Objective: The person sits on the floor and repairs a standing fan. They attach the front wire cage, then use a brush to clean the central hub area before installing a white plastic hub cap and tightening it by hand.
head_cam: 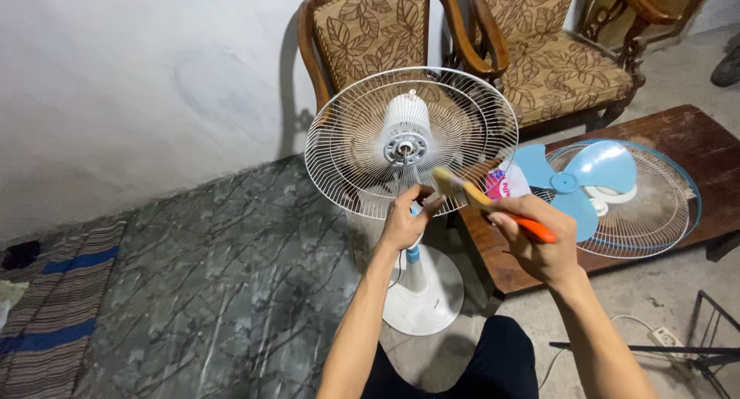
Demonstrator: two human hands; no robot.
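Orange-handled brush (482, 201) against white fan grille (362, 148)

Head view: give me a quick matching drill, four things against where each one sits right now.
Things:
1. brush
2. blue blade
3. white grille
4. striped rug

Places:
A. on the floor, far left
B. in the right hand
C. on the fan stand, in front of the chairs
D. on the loose grille on the low table

Pairs: 1-B, 2-D, 3-C, 4-A
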